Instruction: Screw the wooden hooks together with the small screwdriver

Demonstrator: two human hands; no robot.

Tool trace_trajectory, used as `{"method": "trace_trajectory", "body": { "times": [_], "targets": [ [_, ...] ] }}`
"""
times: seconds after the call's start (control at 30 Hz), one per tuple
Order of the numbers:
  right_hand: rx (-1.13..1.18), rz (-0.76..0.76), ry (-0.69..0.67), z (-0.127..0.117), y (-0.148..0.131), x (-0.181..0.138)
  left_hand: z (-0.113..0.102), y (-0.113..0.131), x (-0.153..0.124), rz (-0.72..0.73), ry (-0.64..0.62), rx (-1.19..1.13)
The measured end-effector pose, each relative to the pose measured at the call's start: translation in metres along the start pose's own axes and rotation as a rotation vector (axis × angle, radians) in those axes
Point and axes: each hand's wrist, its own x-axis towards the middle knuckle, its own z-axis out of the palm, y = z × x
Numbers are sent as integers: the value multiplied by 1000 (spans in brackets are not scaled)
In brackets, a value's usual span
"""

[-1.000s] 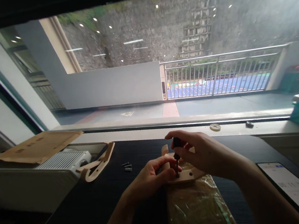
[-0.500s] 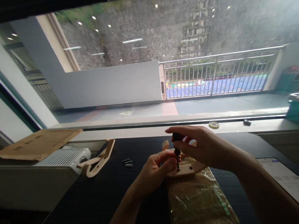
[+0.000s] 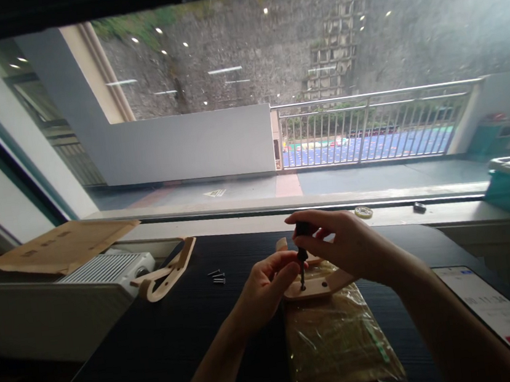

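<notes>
My right hand is closed round the black handle of a screwdriver, held upright. The tip stands in the left hole of a curved pale wooden piece; a second dark hole shows to its right. My left hand pinches with thumb and fingers at the screwdriver's shaft, just above the wood. The wooden piece rests on a long block wrapped in shiny clear film. Part of the wood is hidden behind my hands. Several loose screws lie on the dark table to the left.
Another curved wooden piece lies at the table's left edge, near a grey-white slatted unit and a brown paper envelope. A phone lies at right. A tape roll and a small black object sit on the windowsill.
My right hand and the screwdriver handle have shifted very slightly, with the tip still in the same hole. My left hand stays at the shaft.
</notes>
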Motion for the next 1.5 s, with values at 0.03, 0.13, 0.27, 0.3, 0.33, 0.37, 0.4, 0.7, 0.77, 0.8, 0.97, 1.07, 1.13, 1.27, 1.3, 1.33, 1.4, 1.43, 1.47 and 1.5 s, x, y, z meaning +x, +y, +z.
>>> {"method": "trace_trajectory", "body": {
  "times": [0.03, 0.13, 0.27, 0.3, 0.33, 0.37, 0.4, 0.7, 0.77, 0.8, 0.97, 1.07, 1.13, 1.27, 1.3, 1.33, 1.4, 1.43, 1.47, 1.5],
  "targets": [
    [-6, -7, -4, 0, 0, 0, 0, 0, 0, 1, -3, 11],
    [0, -27, -26, -3, -1, -2, 0, 1, 0, -4, 8, 18],
    [-7, -7, -6, -8, 0, -3, 1, 2, 0, -21, 27, 25],
    [-13, 1, 4, -9, 1, -3, 2, 2, 0, -20, 29, 35],
    [-21, 8, 14, -9, 3, -3, 2, 2, 0, -18, 32, 41],
    [-30, 12, 21, -9, 3, -2, 2, 1, 0, -16, 33, 40],
    [-38, 13, 26, -8, 4, -2, 2, 0, 0, -17, 36, 31],
    [-16, -25, 5, -10, 0, -4, 2, 2, 1, -14, 63, 11],
    [-30, -16, 5, -11, 0, -4, 3, 4, 0, -17, 67, 34],
    [-35, -15, 10, -11, 0, -3, 3, 4, 0, -19, 65, 38],
    [-52, -23, 49, -6, -1, -1, 2, 1, 0, -22, 40, -2],
    [-56, -35, 34, -4, -1, -2, 1, -1, 1, -19, 49, 1],
    [-48, -45, 20, -4, -1, -3, 1, -1, 1, -17, 69, 12],
    [-22, -43, 4, -6, -1, -4, 1, 0, 1, -6, 75, 17],
    [-20, -39, 5, -6, 0, -4, 1, 1, 1, -4, 68, 13],
    [-20, -34, 7, -6, 0, -3, 1, 1, 1, -4, 62, 9],
    [-30, -24, 22, -6, 0, -2, 2, 2, 1, -4, 53, 8],
    [-38, -20, 34, -6, 1, -1, 2, 2, 1, -1, 52, 11],
    [-47, -14, 45, -6, 1, -1, 2, 2, 1, -1, 52, 18],
    [-54, -10, 52, -6, 1, -1, 2, 3, 1, 0, 57, 24]
  ]
}}
